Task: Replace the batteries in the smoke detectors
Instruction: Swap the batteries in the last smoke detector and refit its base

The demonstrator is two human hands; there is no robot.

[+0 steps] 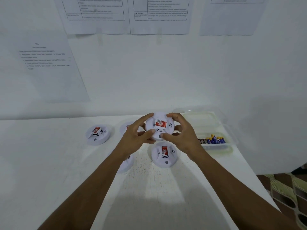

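I hold a round white smoke detector [159,126] with a red label above the white table [49,163]. My left hand [134,135] grips its left rim and my right hand [181,136] grips its right rim. Several more white detectors lie on the table: one at the left [97,134], one just below the held one [164,154], one partly hidden behind my left hand [125,127], and one mostly hidden under my left forearm [127,164]. A clear plastic tray [216,145] at the right holds several blue and dark batteries [211,140].
An open clear lid or second tray [201,120] sits behind the battery tray. Printed sheets [48,63] hang on the white wall behind the table. The table's right edge [259,183] drops to a patterned floor [289,193].
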